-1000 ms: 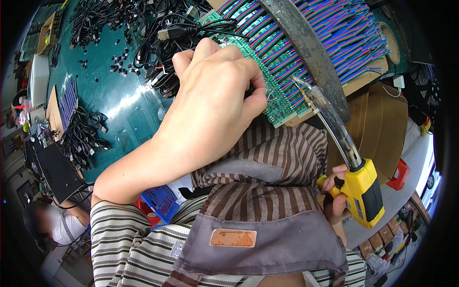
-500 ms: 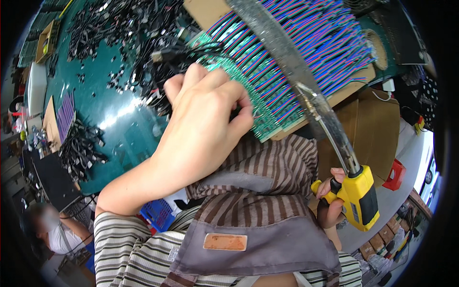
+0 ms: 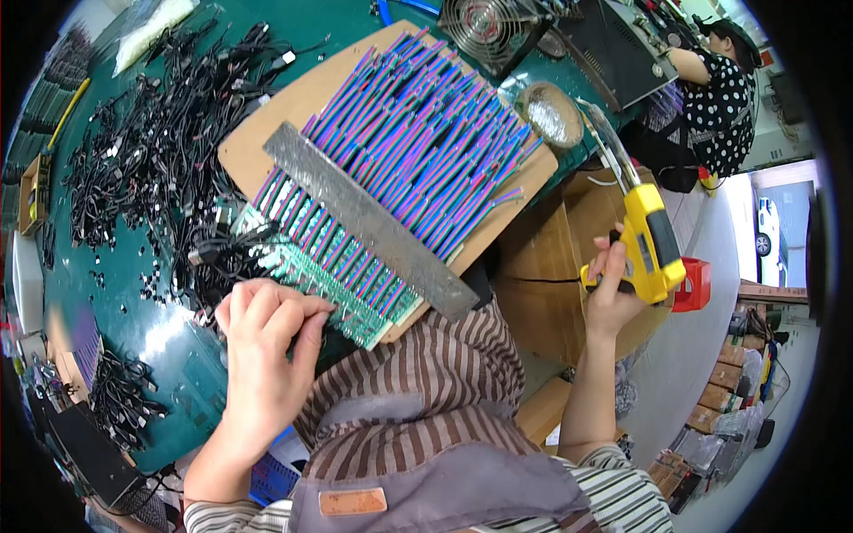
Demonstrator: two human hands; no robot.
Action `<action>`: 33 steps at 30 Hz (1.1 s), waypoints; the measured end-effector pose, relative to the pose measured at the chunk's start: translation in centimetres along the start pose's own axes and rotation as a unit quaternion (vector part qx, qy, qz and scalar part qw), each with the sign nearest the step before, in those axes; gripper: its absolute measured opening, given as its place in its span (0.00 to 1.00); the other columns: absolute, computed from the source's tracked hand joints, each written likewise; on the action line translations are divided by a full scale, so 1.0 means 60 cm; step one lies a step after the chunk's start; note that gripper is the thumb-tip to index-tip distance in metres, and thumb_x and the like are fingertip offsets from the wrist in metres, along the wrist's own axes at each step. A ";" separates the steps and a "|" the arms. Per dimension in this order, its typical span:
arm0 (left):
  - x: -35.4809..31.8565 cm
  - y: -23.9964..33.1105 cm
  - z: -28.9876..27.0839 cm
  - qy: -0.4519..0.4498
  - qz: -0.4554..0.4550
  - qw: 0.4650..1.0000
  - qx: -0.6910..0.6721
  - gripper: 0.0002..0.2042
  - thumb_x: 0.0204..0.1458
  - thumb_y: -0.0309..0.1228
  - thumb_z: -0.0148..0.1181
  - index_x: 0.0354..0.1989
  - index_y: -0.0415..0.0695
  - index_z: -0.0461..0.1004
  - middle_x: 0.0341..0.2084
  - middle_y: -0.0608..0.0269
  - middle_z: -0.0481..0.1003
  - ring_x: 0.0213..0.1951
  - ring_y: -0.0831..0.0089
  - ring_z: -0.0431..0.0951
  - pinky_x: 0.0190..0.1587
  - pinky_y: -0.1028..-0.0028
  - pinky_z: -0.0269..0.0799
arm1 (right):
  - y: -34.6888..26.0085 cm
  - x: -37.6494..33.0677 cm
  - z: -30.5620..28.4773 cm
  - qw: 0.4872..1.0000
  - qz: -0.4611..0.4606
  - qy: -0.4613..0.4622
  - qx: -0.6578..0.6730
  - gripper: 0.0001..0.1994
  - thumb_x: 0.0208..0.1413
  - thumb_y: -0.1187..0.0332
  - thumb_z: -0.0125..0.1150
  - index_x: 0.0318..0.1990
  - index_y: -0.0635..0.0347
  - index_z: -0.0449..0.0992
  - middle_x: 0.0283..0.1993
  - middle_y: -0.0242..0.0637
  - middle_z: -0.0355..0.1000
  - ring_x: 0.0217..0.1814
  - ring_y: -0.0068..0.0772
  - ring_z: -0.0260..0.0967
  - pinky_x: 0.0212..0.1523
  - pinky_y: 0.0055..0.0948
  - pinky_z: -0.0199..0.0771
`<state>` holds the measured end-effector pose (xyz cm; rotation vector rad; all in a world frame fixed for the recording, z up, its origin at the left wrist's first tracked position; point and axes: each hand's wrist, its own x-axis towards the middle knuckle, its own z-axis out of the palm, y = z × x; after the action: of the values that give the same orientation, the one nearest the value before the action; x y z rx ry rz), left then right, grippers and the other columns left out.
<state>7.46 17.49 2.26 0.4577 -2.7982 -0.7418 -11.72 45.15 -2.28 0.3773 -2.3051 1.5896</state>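
Left hand (image 3: 267, 355) pinches the thin green circuit strip (image 3: 342, 293) at the board's near edge; looks light, bendy, fragile. Right hand (image 3: 613, 293) grips the yellow soldering gun (image 3: 650, 244).

My left hand (image 3: 267, 355) pinching the near edge of a green circuit-board strip (image 3: 342, 298), my right hand (image 3: 613, 289) gripping a yellow soldering gun (image 3: 651, 244) off the bench edge, multicoloured ribbon wires (image 3: 418, 151) on a wooden board (image 3: 267, 133) under a grey metal bar (image 3: 369, 222), loose black cables (image 3: 151, 151) on the green table (image 3: 142, 320), small fan (image 3: 493, 27) beyond.
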 end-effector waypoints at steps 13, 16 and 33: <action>-0.022 -0.126 -0.136 0.133 0.083 0.986 -0.064 0.12 0.32 0.13 0.52 0.26 0.39 0.78 0.29 0.60 0.76 0.22 0.80 0.73 0.23 0.82 0.65 | -0.001 -0.085 -0.038 0.976 0.009 -0.091 0.196 0.23 0.65 0.58 0.41 0.55 0.72 0.58 0.42 0.48 0.67 0.25 0.21 0.60 0.28 0.20 0.60; -0.042 -0.179 -0.129 0.250 0.047 0.939 -0.231 0.08 0.34 0.15 0.49 0.23 0.36 0.72 0.30 0.57 0.70 0.25 0.80 0.66 0.24 0.83 0.60 | -0.016 -0.094 -0.034 0.970 -0.003 -0.124 0.208 0.24 0.65 0.56 0.39 0.56 0.72 0.57 0.42 0.50 0.66 0.25 0.21 0.59 0.28 0.20 0.60; -0.033 -0.214 -0.043 0.391 -0.325 0.824 -0.249 0.17 0.49 0.36 0.65 0.43 0.37 0.78 0.32 0.63 0.78 0.35 0.84 0.72 0.42 0.83 0.65 | -0.033 -0.121 -0.011 0.938 0.072 -0.190 0.282 0.24 0.65 0.56 0.39 0.55 0.71 0.57 0.38 0.49 0.65 0.25 0.22 0.60 0.27 0.20 0.60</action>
<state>13.13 6.42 -2.34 1.2794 -1.5784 -1.0491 -4.22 45.33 -3.28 0.7161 -2.1164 2.4368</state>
